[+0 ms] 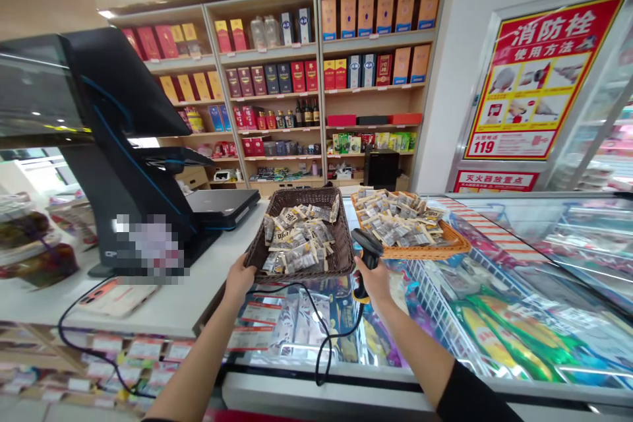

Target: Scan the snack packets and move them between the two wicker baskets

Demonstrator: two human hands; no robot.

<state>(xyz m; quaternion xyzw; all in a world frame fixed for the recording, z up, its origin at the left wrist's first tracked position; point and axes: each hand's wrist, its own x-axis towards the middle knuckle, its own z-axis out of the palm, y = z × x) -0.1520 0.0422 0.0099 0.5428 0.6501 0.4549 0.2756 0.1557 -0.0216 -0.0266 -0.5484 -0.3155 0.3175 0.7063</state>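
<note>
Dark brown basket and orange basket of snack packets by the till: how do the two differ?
The dark brown woven basket is deep with tall walls; the orange woven basket is shallow, its packets heaped above the rim. The left hand grips the brown one's near corner; nobody touches the orange one, and the right hand holds a black barcode scanner. Both hold similar small packets.

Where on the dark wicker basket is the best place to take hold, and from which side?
Likely the rim of the dark basket, from the near side: its walls flare outward and the rim stands above the packets, so fingers can hook over it. The left hand is at the near-left corner; the right hand holds a scanner.
</note>
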